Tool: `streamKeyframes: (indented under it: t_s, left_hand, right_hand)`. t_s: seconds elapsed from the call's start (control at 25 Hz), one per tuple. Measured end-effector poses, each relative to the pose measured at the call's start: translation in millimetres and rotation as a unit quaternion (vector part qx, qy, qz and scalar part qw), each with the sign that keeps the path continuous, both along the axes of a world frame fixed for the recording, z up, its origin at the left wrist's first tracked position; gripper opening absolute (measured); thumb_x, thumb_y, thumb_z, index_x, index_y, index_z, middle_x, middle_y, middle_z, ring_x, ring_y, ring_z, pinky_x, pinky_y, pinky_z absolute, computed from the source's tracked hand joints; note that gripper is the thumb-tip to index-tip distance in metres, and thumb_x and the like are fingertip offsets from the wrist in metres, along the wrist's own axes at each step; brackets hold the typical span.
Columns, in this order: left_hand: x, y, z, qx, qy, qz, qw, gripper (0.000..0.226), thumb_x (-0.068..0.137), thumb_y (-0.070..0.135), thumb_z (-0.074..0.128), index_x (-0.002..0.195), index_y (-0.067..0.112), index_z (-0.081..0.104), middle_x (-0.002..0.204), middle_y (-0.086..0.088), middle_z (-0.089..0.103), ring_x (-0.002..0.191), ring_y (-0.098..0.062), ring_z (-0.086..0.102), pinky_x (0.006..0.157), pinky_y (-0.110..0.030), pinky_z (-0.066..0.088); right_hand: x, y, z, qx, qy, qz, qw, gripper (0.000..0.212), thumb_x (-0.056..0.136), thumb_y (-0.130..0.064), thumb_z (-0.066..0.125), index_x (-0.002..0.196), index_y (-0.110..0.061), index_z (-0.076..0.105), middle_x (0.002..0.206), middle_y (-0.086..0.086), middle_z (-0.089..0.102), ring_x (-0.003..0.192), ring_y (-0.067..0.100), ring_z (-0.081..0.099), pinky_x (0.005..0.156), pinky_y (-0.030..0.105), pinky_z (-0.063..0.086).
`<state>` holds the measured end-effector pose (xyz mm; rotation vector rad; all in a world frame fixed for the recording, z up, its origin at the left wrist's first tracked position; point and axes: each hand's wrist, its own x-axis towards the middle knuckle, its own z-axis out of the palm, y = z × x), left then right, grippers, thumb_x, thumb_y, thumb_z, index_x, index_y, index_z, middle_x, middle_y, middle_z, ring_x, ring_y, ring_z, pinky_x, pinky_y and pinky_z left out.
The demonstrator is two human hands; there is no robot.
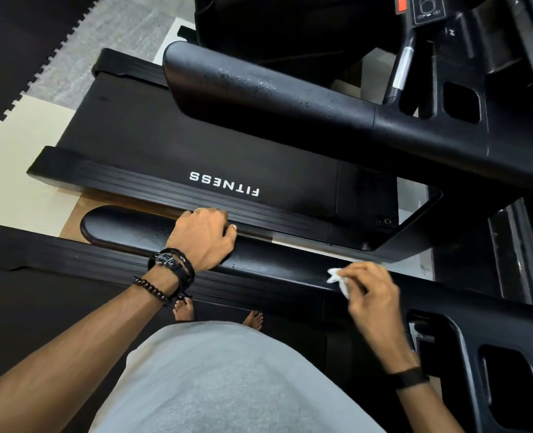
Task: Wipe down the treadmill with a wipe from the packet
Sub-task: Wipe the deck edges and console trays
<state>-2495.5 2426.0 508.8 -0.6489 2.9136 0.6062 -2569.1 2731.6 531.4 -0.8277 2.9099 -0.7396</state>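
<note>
From the head view, looking down past my grey shirt (227,385), I stand on the belt of the near treadmill (40,323), bare toes just showing below the shirt hem. My left hand (204,239) rests on the near handrail (127,226), fingers curled over its far edge and thumb along the near side, so it grips the bar; I judge it is there to brace me while the other hand works. My right hand (371,295) holds the wipe (340,279), a small crumpled white wad pinched between thumb and fingertips, pressed on or held just above the top of the same rail, further toward the console (493,354); I cannot tell if it is quite touching. The hand is a little blurred. The rail's long axis runs from the rounded free end at left toward the console at lower right, and the wad pokes out leftward along it, toward my left hand, so strokes along the bar suit it best. The glossy patch between the two hands looks damp, so I judge this stretch partly wiped. A second treadmill (215,142), marked FITNESS, lies parallel just beyond, its own handrail (259,95) speckled with droplets. The packet is not in view.
</note>
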Motion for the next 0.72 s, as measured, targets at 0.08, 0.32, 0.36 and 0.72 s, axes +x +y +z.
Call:
streamKeyframes:
  t_s: [0.08, 0.32, 0.36, 0.72]
  left_hand:
    - [0.3, -0.3, -0.4, 0.003, 0.0, -0.003, 1.0, 0.032, 0.101, 0.037, 0.042, 0.087, 0.014, 0.059, 0.083, -0.002, 0.061, 0.075, -0.022, 0.052, 0.076, -0.036, 0.038]
    - [0.5, 0.7, 1.9, 0.005, -0.002, -0.011, 1.0, 0.03, 0.101, 0.037, 0.043, 0.086, 0.015, 0.057, 0.078, 0.001, 0.054, 0.075, -0.023, 0.051, 0.077, -0.037, 0.038]
    - [0.6, 1.2, 2.2, 0.005, 0.002, -0.012, 1.0, 0.03, 0.101, 0.037, 0.043, 0.086, 0.015, 0.057, 0.078, 0.001, 0.054, 0.075, -0.023, 0.052, 0.075, -0.036, 0.037]
    - [1.5, -0.5, -3.2, 0.005, 0.01, -0.015, 1.0, 0.033, 0.1, 0.037, 0.043, 0.085, 0.013, 0.06, 0.076, -0.001, 0.057, 0.074, -0.026, 0.054, 0.073, -0.036, 0.039]
  right_hand:
    - [-23.8, -0.4, -11.8, 0.051, -0.002, -0.06, 0.997, 0.028, 0.078, 0.014, 0.069, 0.083, -0.013, 0.074, 0.086, 0.0, 0.065, 0.084, 0.026, 0.059, 0.079, 0.042, 0.049]
    - [24.0, -90.4, -11.4, -0.006, -0.014, 0.084, 0.996, 0.021, 0.084, 0.004, 0.059, 0.09, -0.012, 0.071, 0.09, 0.002, 0.064, 0.085, 0.021, 0.054, 0.077, 0.031, 0.043]
    - [33.8, -80.8, -6.8, -0.021, -0.013, 0.11, 0.994, 0.018, 0.087, 0.0, 0.059, 0.092, -0.011, 0.072, 0.093, 0.0, 0.063, 0.087, 0.019, 0.054, 0.078, 0.029, 0.042]
    - [-10.9, -53.4, -12.8, 0.046, 0.014, -0.061, 0.997, 0.028, 0.074, 0.008, 0.066, 0.081, -0.018, 0.073, 0.084, 0.0, 0.067, 0.082, 0.029, 0.061, 0.077, 0.041, 0.045]
